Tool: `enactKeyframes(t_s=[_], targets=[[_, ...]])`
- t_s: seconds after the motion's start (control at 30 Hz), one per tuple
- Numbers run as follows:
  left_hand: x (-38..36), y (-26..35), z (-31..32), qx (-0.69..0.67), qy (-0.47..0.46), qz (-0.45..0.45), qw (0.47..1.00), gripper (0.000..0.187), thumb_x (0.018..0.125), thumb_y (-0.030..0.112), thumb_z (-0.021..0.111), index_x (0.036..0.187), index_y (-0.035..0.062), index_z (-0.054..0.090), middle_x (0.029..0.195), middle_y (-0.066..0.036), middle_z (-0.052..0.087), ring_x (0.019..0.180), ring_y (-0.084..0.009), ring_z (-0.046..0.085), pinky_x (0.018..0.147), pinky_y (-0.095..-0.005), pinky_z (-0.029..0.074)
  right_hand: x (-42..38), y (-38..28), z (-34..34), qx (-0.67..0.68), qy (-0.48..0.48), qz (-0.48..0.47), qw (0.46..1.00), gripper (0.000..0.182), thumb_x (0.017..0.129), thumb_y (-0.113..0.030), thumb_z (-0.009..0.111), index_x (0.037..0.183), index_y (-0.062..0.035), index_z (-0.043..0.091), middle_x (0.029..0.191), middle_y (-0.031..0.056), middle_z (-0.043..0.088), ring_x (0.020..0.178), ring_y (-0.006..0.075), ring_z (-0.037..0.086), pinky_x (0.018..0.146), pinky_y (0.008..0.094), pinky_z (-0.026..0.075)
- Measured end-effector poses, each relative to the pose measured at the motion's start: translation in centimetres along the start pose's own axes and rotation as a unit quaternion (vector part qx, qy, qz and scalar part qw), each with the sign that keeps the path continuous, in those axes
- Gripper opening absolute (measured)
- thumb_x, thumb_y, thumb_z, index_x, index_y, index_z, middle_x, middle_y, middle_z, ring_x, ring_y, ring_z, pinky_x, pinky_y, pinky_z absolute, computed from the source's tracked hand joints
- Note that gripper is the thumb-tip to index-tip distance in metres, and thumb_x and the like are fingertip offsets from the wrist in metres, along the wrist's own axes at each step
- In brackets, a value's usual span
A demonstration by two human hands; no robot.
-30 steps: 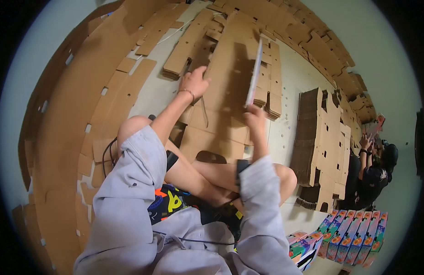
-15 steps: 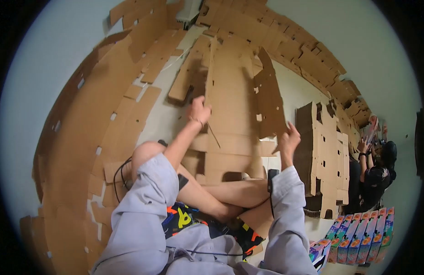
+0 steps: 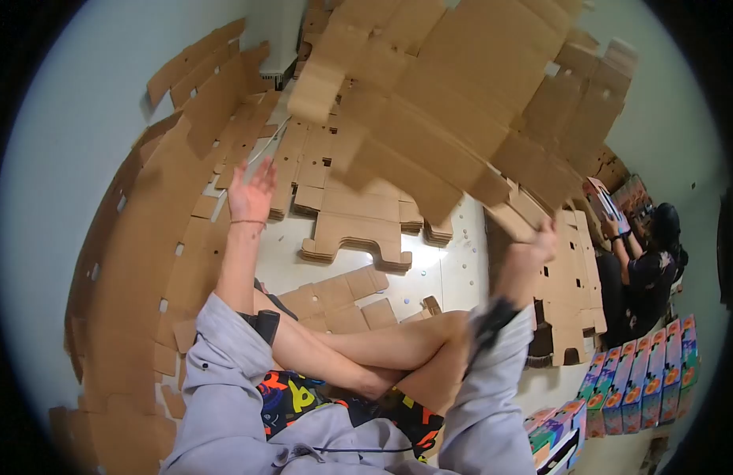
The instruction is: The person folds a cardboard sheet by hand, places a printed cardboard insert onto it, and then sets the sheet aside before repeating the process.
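A large flat cardboard sheet [image 3: 453, 95] with creases and cut flaps is tilted up in the air ahead of me, its edges blurred by motion. My right hand [image 3: 533, 249] is closed on the sheet's lower right flap. To the left, my left hand [image 3: 252, 190] is raised with palm up and fingers spread, holding nothing and apart from the sheet. Beneath the sheet lies a stack of die-cut cardboard blanks [image 3: 350, 226] on the floor. Smaller cardboard pieces [image 3: 331, 297] lie between that stack and my crossed legs.
Tall cardboard sheets [image 3: 137, 245] lean along the left wall. A cardboard stack [image 3: 568, 285] stands at my right. Beyond it a person [image 3: 651, 269] handles a colourful box [image 3: 606, 204]. Several printed boxes [image 3: 635, 380] stand in a row at the lower right.
The cardboard sheet has been lifted off the stack and swung up and away. My left hand has let go of it and moved left; the right hand has risen slightly with its flap.
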State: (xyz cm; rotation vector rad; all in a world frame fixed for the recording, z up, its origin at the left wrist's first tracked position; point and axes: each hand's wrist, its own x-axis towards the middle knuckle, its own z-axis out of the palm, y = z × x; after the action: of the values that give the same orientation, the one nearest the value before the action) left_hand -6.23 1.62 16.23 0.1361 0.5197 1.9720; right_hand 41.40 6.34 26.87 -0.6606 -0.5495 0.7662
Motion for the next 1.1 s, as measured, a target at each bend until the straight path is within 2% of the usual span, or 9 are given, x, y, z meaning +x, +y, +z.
enactKeyframes(t_s=[0.13,0.27,0.4,0.63,0.77,0.83,0.9,0.97,1.1], targets=[[2.0,-6.0,-4.7,0.078,0.172,-0.130,0.973,0.043,0.091,0.047,0.040,0.119,0.0142,0.042,0.118,-0.020,0.055,0.105,-0.0312,0.053,0.084,-0.0423,0.044,-20.3,0.9,6.6,-0.195,-0.387,-0.144,0.890,0.022,0.078,-0.008,0.062,0.099,-0.0017,0.060,0.091,0.0099,0.062,0.073,0.0186,0.061,0.063,0.0301,0.050],[-3.9,-8.3,-1.2,0.117,-0.100,-0.326,0.933,0.062,0.086,0.062,0.040,0.122,0.0128,0.051,0.123,-0.022,0.051,0.109,-0.0340,0.052,0.093,-0.0477,0.041,-28.6,-3.9,8.5,-0.166,-0.631,-0.329,0.682,0.023,0.072,-0.012,0.069,0.092,-0.0030,0.063,0.087,0.0087,0.062,0.064,0.0180,0.061,0.054,0.0288,0.048],[-4.9,-8.3,-6.5,0.204,-0.069,-0.305,0.928,0.062,0.086,0.062,0.040,0.122,0.0128,0.051,0.123,-0.021,0.052,0.109,-0.0338,0.052,0.093,-0.0480,0.041,-24.6,-3.1,6.4,-0.173,-0.627,-0.311,0.693,0.015,0.066,-0.003,0.069,0.080,0.0016,0.064,0.060,0.0068,0.055,0.049,0.0175,0.054,0.044,0.0279,0.041],[-3.8,-8.2,-14.3,0.209,0.168,-0.193,0.944,0.062,0.087,0.062,0.039,0.122,0.0130,0.051,0.122,-0.019,0.052,0.109,-0.0334,0.052,0.093,-0.0485,0.041,-16.6,4.6,1.5,-0.530,-0.514,-0.114,0.665,0.025,0.083,-0.021,0.062,0.098,-0.0014,0.061,0.083,0.0145,0.065,0.077,0.0283,0.062,0.069,0.0354,0.048],[-3.9,-9.6,-15.8,0.173,0.224,-0.171,0.944,0.062,0.087,0.062,0.038,0.122,0.0130,0.051,0.122,-0.018,0.053,0.109,-0.0332,0.052,0.093,-0.0489,0.041,-9.3,14.5,-1.3,-0.535,-0.260,0.065,0.802,0.060,0.082,-0.044,0.063,0.124,-0.0035,0.047,0.096,0.0150,0.063,0.081,0.0243,0.059,0.073,0.0326,0.046],[-3.9,-10.3,-16.5,0.158,0.236,-0.164,0.945,0.062,0.087,0.062,0.038,0.123,0.0130,0.051,0.122,-0.017,0.053,0.109,-0.0331,0.052,0.093,-0.0490,0.041,-9.3,15.1,-2.0,-0.186,-0.199,0.418,0.866,0.083,0.081,-0.050,0.062,0.140,-0.0080,0.023,0.123,0.0171,0.048,0.102,0.0262,0.055,0.078,0.0454,0.046],[-4.2,-10.6,-16.8,0.143,0.245,-0.158,0.946,0.062,0.087,0.063,0.038,0.123,0.0131,0.051,0.122,-0.017,0.053,0.109,-0.0330,0.052,0.093,-0.0492,0.041,-9.4,16.0,-1.4,0.020,-0.191,0.540,0.820,0.078,0.081,-0.051,0.057,0.138,-0.0105,0.024,0.129,0.0172,0.041,0.117,0.0345,0.043,0.085,0.0532,0.042],[-4.4,-11.1,-16.8,0.127,0.255,-0.159,0.945,0.062,0.087,0.063,0.037,0.123,0.0131,0.051,0.122,-0.016,0.053,0.109,-0.0329,0.052,0.093,-0.0493,0.041,-10.1,17.6,-0.1,-0.288,-0.265,0.404,0.827,0.079,0.083,-0.040,0.059,0.141,-0.0052,0.016,0.133,0.0175,0.038,0.114,0.0328,0.046,0.082,0.0551,0.043],[-4.2,-11.0,-16.9,0.114,0.265,-0.150,0.946,0.063,0.087,0.063,0.037,0.123,0.0132,0.051,0.122,-0.015,0.054,0.109,-0.0326,0.052,0.093,-0.0496,0.041,-6.6,22.8,-2.1,-0.388,-0.418,0.346,0.745,0.049,0.076,-0.008,0.063,0.122,0.0039,0.050,0.105,0.0135,0.061,0.095,0.0241,0.060,0.077,0.0360,0.049]])
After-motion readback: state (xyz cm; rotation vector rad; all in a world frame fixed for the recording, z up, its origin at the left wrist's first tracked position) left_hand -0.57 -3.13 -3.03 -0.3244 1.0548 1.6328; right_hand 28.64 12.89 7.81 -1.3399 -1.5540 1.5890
